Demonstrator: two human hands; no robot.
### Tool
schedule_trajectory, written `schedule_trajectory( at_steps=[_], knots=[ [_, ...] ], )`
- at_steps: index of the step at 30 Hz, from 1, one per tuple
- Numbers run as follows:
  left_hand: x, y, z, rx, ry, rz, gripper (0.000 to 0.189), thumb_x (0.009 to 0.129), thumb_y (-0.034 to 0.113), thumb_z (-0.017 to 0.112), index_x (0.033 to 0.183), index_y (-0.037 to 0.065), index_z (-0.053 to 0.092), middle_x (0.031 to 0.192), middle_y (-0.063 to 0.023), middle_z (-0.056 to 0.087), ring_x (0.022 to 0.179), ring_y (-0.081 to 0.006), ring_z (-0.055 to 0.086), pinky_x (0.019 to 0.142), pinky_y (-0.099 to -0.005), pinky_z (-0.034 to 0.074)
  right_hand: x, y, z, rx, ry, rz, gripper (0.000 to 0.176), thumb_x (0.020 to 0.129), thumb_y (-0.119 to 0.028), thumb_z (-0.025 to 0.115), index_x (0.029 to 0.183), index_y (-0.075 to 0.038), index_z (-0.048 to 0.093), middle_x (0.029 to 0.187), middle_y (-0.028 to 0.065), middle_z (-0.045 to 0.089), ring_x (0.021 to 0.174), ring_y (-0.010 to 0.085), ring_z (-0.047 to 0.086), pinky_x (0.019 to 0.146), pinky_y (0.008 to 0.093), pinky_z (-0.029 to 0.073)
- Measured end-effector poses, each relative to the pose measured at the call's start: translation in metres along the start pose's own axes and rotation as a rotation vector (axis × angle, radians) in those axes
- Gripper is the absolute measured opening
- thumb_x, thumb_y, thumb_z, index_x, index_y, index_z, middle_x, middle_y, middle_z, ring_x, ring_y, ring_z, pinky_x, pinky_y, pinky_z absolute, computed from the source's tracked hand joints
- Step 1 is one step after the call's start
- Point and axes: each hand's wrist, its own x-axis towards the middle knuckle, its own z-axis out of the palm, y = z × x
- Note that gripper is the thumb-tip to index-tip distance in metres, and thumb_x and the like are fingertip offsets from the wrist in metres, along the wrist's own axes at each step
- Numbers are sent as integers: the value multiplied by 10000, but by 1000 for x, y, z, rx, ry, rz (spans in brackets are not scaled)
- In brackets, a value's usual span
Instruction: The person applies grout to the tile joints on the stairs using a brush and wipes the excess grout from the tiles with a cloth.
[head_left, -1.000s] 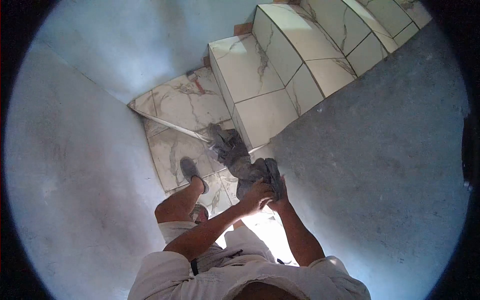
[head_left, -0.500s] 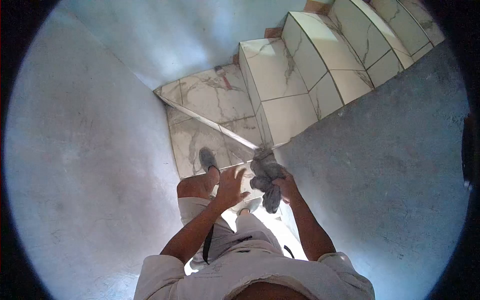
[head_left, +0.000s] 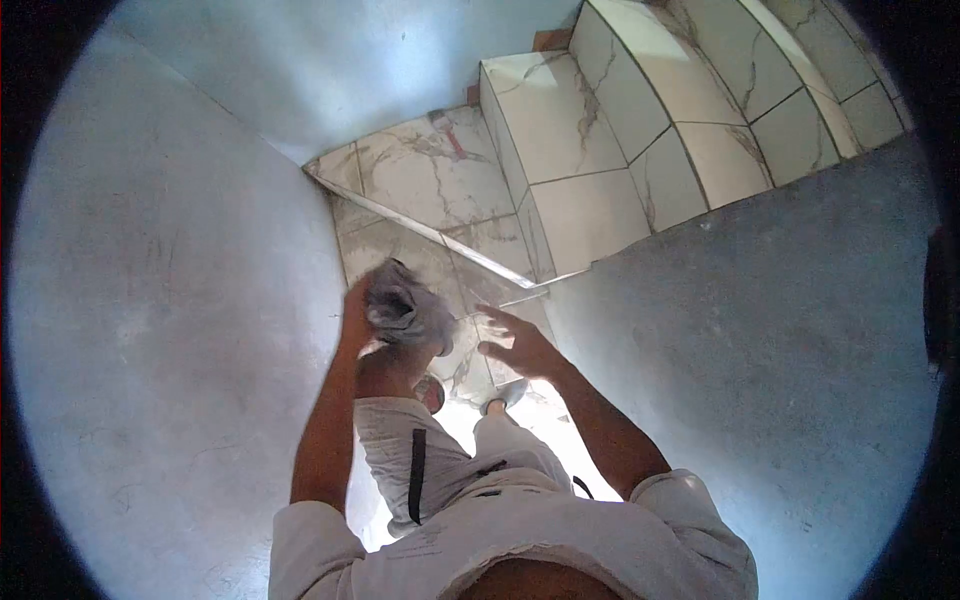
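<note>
A crumpled dark grey rag (head_left: pixel 405 310) hangs from my left hand (head_left: pixel 358 312), which is closed around its left side near the left wall. Folds of the cloth cover part of my fingers. To the right of the rag, apart from it, my right hand (head_left: pixel 522 347) is held over the tiles with nothing in it, fingers spread. Farther forward, on the marbled corner step (head_left: pixel 395 150), lies a paintbrush (head_left: pixel 447 132) with a red handle. A pale edge strip (head_left: pixel 400 222) runs diagonally along that step.
Tiled stairs (head_left: pixel 570 130) rise to the upper right. A grey wall (head_left: pixel 180 320) stands close on my left, and a low wall (head_left: pixel 750 320) borders the right side. My shoes (head_left: pixel 508 396) are below my hands, by a brightly lit area.
The rag has gone from my right hand to my left and moved leftward. My right hand has let go and opened. My left foot has drawn back from the tiles.
</note>
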Motion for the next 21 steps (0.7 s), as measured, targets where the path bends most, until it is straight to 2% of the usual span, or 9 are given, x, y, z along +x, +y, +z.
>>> schedule_trajectory(
  at_steps=[1,3,5,10,12,14,16,18,21],
  knots=[
    [5,19,-8,15,74,67,266,906,123,464,1121,19,581,1038,-95,632,933,-197,603,861,-327,467,4,25,3,-115,86,21,703,802,-484,627,1339,-91,403,1325,195,448,1226,313,436,1030,400,339],
    [33,-2,-49,538,194,164,380,768,20,534,1146,-5,544,1091,-211,599,1045,-355,565,891,-378,441,6,61,0,-232,106,118,686,806,-479,623,1316,-65,424,1310,198,460,1217,318,443,1022,400,348],
    [58,-16,-76,721,290,271,423,753,-20,512,1176,-8,515,1099,-217,591,1044,-385,551,892,-385,438,11,99,3,-400,188,185,620,813,-450,622,1245,-27,488,1246,204,511,1185,336,466,1001,410,369],
    [116,-106,-102,821,330,128,473,749,-17,522,1219,34,501,1093,-195,588,1028,-370,555,866,-399,451,60,206,17,-467,155,320,546,825,-417,618,1199,-29,528,1221,201,533,1161,341,487,1004,391,368],
    [124,-163,-103,933,289,113,509,745,-10,534,1248,45,479,1096,-201,580,1039,-367,549,860,-402,453,76,284,42,-585,296,195,493,828,-377,622,1158,-19,543,1164,199,561,1100,346,520,960,400,396],
    [141,-226,-106,991,358,-109,604,746,19,578,1322,47,395,1160,-221,532,1091,-362,520,886,-414,443,110,313,53,-610,313,240,454,820,-353,628,1125,-23,556,1121,194,574,1055,343,534,923,408,410],
    [140,-269,-97,815,338,-110,635,752,37,596,1342,41,360,1203,-229,498,1113,-364,504,916,-420,427,139,353,66,-622,365,251,473,808,-352,635,1143,-29,547,1091,190,575,1046,340,531,912,411,407],
    [134,-302,-69,613,304,-116,669,759,55,614,1362,35,324,1247,-237,465,1135,-365,487,946,-425,411,175,356,73,-662,391,342,484,793,-362,645,1133,-32,546,1083,186,572,1051,344,525,916,418,403],
    [110,-296,-21,1007,295,-117,667,786,107,626,1364,8,309,1307,-219,424,1134,-356,490,987,-418,384,214,360,88,-872,628,208,465,792,-365,638,1105,-33,548,1048,168,575,1011,347,531,891,440,410]
  ],
)
